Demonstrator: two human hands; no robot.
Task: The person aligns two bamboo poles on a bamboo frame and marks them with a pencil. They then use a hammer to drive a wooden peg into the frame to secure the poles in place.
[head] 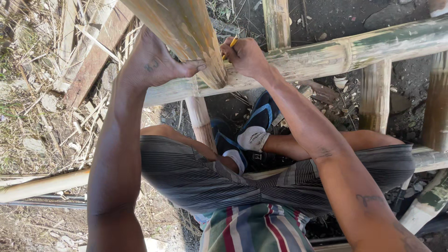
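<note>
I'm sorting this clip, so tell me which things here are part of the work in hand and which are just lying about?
In use:
- left hand steadying the slanted bamboo piece
- right hand holding a yellow pencil
- horizontal bamboo pole

Lying about:
- wooden plank
- loose bamboo pole on the ground
- dry grass

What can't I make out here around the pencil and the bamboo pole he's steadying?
Head view:
- Pencil: only the yellow end shows; its tip is hidden by the right hand.
- Upright bamboo pole: top cut off by the frame edge.
- Left hand: fingers hidden behind the pole.
- Horizontal bamboo pole: any marks too faint.
</note>
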